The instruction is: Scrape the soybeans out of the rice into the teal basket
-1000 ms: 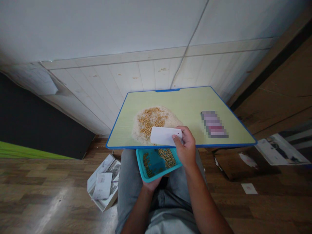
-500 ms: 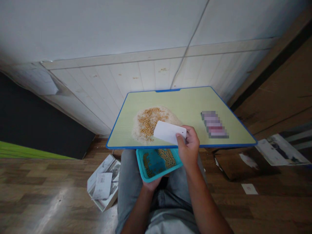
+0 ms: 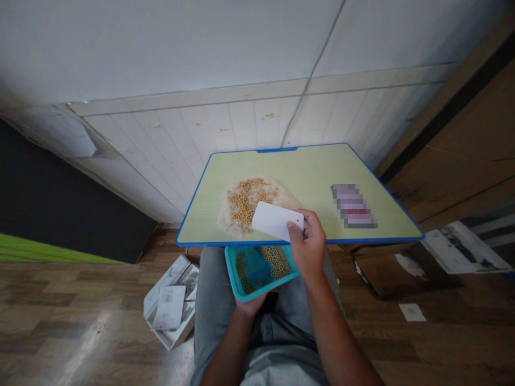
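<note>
1. right hand (image 3: 309, 241) is clamping a flat white card (image 3: 271, 219) over the pale-green worktop (image 3: 314, 166).
2. left hand (image 3: 250, 306), closure hidden, is supporting a turquoise plastic tub (image 3: 260, 268) nearer.
3. tilting it would be spilling golden beans (image 3: 277, 258).

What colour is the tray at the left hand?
The tray is turquoise; see the head view.

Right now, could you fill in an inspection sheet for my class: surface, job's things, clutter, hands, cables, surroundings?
Surface: pale green table, blue edge.
Job's things: yellow beans and white grains heaped on the table's left; teal tray below its near edge, holding more beans.
Clutter: pixelated item on the table's right; open box on the floor.
Hands: right hand grips a white card; left hand supports the tray.
Cables: one cord behind the table.
Surroundings: pale wall, wooden floor.
</note>
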The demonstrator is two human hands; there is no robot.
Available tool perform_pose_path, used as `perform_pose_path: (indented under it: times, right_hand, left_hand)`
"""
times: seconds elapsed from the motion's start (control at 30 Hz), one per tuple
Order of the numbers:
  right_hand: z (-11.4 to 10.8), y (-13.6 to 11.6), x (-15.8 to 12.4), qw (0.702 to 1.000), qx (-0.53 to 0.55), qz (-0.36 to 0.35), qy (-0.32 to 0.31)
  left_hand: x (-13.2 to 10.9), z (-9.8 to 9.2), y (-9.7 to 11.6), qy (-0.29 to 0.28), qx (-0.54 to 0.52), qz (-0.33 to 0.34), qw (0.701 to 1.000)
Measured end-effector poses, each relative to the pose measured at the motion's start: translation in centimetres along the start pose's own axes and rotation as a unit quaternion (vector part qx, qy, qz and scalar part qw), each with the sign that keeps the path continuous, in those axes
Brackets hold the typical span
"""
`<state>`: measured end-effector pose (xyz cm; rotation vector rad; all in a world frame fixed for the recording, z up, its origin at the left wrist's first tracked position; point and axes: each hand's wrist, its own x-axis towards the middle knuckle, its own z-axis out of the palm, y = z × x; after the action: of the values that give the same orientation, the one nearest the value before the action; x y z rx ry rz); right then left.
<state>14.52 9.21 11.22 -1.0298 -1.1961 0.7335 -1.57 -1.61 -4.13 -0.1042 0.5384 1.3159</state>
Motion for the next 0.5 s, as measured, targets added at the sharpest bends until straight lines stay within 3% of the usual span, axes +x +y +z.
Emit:
perform_pose_path:
  times: [0.37, 0.5]
  right_hand:
    - [0.2, 0.0, 0.0, 0.999, 0.013, 0.019, -0.027]
    - [0.2, -0.1, 0.1, 0.999, 0.014, 0.014, -0.027]
  left_hand:
    - [0.0, 1.4, -0.3, 0.043, -0.011, 0.009, 0.999]
    - [-0.1, 1.2, -0.3, 0.028, -0.008, 0.01, 1.0]
